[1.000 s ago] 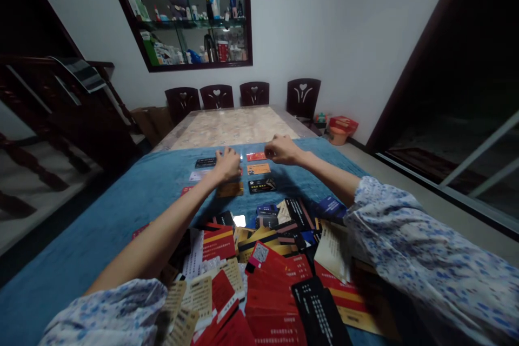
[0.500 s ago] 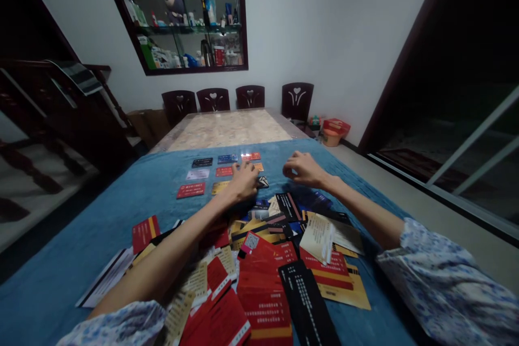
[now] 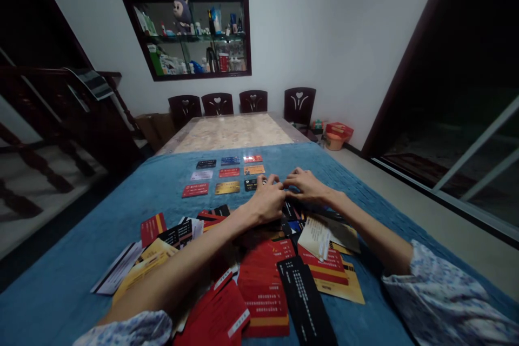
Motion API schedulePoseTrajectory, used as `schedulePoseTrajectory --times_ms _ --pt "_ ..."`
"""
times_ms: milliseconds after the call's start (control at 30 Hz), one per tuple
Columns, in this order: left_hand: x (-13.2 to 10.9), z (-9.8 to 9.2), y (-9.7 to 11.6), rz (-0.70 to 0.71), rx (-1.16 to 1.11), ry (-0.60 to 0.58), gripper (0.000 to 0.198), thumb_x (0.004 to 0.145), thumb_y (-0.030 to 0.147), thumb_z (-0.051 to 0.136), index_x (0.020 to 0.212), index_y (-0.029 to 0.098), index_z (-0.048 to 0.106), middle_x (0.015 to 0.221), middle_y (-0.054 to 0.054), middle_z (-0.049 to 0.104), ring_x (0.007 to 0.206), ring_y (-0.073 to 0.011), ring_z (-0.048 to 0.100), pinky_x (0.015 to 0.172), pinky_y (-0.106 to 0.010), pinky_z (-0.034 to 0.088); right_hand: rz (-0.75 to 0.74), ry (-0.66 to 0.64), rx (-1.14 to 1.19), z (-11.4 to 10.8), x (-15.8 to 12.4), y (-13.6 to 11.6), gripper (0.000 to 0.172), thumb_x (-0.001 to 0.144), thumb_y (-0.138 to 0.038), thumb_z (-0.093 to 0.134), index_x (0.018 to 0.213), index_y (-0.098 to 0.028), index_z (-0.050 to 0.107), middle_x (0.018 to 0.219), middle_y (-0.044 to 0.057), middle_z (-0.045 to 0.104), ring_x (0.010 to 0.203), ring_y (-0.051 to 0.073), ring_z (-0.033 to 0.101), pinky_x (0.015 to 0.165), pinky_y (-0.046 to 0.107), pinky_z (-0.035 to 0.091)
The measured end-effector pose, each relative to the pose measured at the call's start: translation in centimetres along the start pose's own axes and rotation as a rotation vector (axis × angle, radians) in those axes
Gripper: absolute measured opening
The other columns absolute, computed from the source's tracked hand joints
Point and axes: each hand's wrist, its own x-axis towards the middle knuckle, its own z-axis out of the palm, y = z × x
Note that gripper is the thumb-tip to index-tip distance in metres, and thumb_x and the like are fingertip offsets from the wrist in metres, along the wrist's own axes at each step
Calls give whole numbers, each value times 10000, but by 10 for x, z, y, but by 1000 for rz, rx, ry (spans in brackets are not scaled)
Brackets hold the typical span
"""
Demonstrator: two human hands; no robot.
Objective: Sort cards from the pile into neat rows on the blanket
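Nine cards lie in three rows on the blue cloth, among them a gold card [image 3: 227, 187], a red card [image 3: 195, 190] and a black card [image 3: 251, 184] at the right of the nearest row. My left hand [image 3: 266, 198] is beside that black card, fingers bent. Touching or almost touching it is my right hand [image 3: 307, 186], its fingers curled over the back of the card pile. Whatever either hand holds is hidden. Below my hands spreads a loose pile of cards, with a red card [image 3: 265, 303] and a black card [image 3: 308, 303] in front.
A blue cloth [image 3: 101, 227] covers the near part of the long table [image 3: 239, 132]. Dark chairs [image 3: 299, 104] stand at its far end. A stair railing [image 3: 36, 157] is on the left, and a red-and-orange container [image 3: 334, 140] sits on the floor at right.
My left hand has moved right, away from the rows, uncovering the black card. My right hand has come down and slightly left, so both hands are now together. The view has shifted slightly.
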Motion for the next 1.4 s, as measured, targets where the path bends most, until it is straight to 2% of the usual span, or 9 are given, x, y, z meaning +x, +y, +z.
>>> schedulePoseTrajectory --times_ms 167,300,400,500,667,933,1067,1233,1400 --pt "-1 6 5 -2 20 -49 333 838 200 533 1134 239 682 1206 -102 661 1211 -316 425 975 -558 321 -3 -59 -11 9 2 -3 246 923 -344 522 993 -205 712 1036 125 705 1061 299 499 859 419 365" --pt "1 6 6 -13 19 -55 327 831 182 536 1120 230 681 1197 -107 665 1206 -315 437 979 -554 320 52 -77 24 12 3 -3 242 928 -303 504 1029 -210 703 1077 112 706 1070 297 514 879 436 371" --pt "3 4 7 -26 25 -83 255 819 173 546 1017 195 704 1148 -117 678 1214 -322 441 985 -558 324 112 -62 37 13 4 3 261 930 -311 501 1065 -228 707 1050 101 717 1074 296 524 885 428 376" --pt "5 3 9 -57 20 -101 194 865 217 527 898 174 713 1109 -124 689 1194 -322 462 979 -555 337 207 -47 11 15 4 10 278 930 -346 502 1048 -219 719 1020 101 727 1062 295 539 875 411 382" --pt "11 4 13 -91 -2 -69 276 922 344 509 893 160 713 1085 -140 698 1164 -327 486 974 -566 348 381 -33 -39 14 5 12 314 927 -369 482 1018 -205 733 1045 117 734 1087 324 538 882 444 384" --pt "29 6 21 -126 20 -67 364 877 479 550 899 159 722 1024 -158 710 1115 -357 532 953 -575 387 513 -33 -63 3 2 1 344 895 -358 480 971 -193 773 1016 153 745 1064 316 597 851 419 413" --pt "34 6 26 -192 23 -78 318 856 388 547 966 150 726 1064 -173 713 1131 -367 547 957 -585 403 523 -43 -59 1 1 4 349 888 -377 492 938 -188 782 1007 159 748 1025 304 636 822 387 424" --pt "37 5 31 -217 27 -55 327 832 275 517 1045 140 726 1026 -181 724 1087 -353 594 964 -575 413 515 -40 11 6 0 14 331 863 -369 533 1054 -221 760 1069 116 746 1016 287 648 831 378 422" --pt "35 -2 28 -166 53 -5 292 830 212 498 955 156 756 922 -161 730 1038 -315 610 932 -499 450 497 -67 84 6 1 22 328 864 -367 527 1060 -224 748 1084 87 743 1011 267 650 776 324 421"
